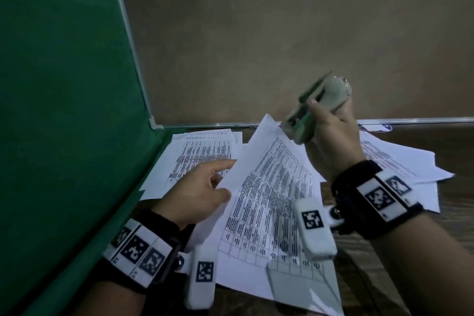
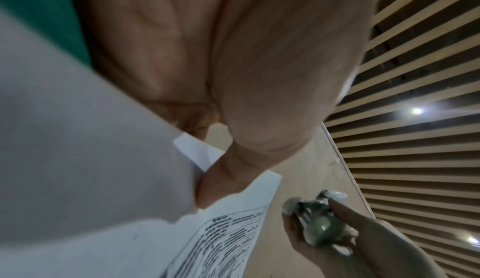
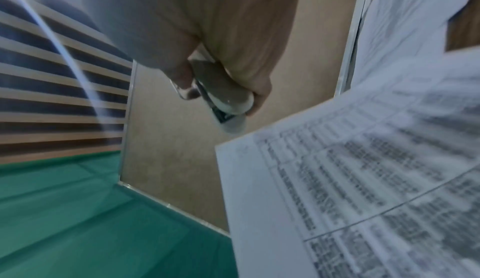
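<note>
Stapler (image 1: 319, 106) is up in the air over the bench (image 1: 456, 226), right hand (image 1: 333, 143) grip wrapped round its body, nose near the top corner of the printed sheets (image 1: 269, 187). Left hand (image 1: 197, 195) grip pinches their left edge, sheets tilted up off the bench. Loose papers (image 1: 202, 151) lie flat behind, by the green panel (image 1: 64, 110).

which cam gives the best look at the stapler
The head view: the stapler shows almost whole, raised in the right hand above the printed sheets. The left wrist view shows it small and low, partly behind fingers. The right wrist view shows only its rounded end beyond the palm, blurred.
</note>
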Demonstrator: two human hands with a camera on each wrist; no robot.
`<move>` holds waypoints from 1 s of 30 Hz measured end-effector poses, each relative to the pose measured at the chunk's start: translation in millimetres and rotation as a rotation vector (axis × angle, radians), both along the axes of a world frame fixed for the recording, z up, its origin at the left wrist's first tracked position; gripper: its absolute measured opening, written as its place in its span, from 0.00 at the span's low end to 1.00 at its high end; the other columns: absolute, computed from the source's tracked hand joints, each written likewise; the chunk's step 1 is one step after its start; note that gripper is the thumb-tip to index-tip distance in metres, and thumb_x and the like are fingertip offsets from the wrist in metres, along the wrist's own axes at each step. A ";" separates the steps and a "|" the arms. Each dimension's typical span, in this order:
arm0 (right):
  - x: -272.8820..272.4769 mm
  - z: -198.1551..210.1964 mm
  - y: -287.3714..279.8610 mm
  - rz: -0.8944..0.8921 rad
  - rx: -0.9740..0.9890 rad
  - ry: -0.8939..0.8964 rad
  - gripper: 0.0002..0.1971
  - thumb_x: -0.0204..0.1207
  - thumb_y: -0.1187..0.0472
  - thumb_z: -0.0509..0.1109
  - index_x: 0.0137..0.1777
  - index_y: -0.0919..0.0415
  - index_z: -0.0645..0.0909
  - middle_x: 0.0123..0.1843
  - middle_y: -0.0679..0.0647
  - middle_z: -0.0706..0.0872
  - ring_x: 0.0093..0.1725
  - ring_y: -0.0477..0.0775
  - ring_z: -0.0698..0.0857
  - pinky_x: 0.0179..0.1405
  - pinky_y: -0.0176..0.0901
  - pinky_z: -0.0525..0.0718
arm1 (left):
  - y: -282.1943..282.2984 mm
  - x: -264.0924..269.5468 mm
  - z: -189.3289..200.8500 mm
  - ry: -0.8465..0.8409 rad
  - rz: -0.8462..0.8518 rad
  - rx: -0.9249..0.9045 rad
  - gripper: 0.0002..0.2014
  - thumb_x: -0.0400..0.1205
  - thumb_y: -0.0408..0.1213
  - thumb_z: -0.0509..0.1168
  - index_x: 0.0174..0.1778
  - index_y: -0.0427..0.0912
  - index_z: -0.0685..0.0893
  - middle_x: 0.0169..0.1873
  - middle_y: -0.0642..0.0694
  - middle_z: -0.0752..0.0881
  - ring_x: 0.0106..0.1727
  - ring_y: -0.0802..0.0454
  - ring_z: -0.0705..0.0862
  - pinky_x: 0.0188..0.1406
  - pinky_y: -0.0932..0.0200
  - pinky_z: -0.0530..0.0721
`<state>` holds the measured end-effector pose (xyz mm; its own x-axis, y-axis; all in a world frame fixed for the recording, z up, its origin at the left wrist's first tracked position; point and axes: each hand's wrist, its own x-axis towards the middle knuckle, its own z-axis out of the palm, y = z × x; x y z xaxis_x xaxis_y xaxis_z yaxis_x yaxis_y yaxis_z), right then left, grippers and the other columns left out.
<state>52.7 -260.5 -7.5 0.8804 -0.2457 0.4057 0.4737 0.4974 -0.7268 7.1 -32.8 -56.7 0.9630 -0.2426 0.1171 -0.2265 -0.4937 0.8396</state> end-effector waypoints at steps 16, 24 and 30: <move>28.3 -4.9 12.5 -0.104 -0.124 0.044 0.13 0.90 0.60 0.64 0.72 0.53 0.71 0.61 0.58 0.85 0.54 0.53 0.87 0.53 0.51 0.90 | -5.3 -5.3 1.9 0.059 -0.149 -0.055 0.40 0.83 0.21 0.69 0.54 0.87 0.84 0.55 0.61 0.93 0.56 0.50 0.93 0.65 0.45 0.89; 25.9 -7.8 9.8 -0.314 -0.292 0.047 0.20 0.81 0.46 0.66 0.71 0.50 0.75 0.53 0.52 0.86 0.48 0.50 0.85 0.48 0.50 0.88 | -9.9 -10.9 3.9 0.064 -0.105 -0.057 0.40 0.82 0.20 0.70 0.57 0.84 0.85 0.55 0.52 0.94 0.57 0.40 0.93 0.65 0.32 0.88; 27.7 -8.5 6.6 -0.435 -0.342 0.067 0.19 0.82 0.43 0.66 0.68 0.48 0.75 0.52 0.52 0.87 0.48 0.51 0.86 0.55 0.64 0.91 | -10.1 -11.2 6.6 0.077 -0.112 -0.056 0.38 0.82 0.21 0.69 0.62 0.80 0.85 0.57 0.48 0.93 0.55 0.36 0.93 0.63 0.28 0.87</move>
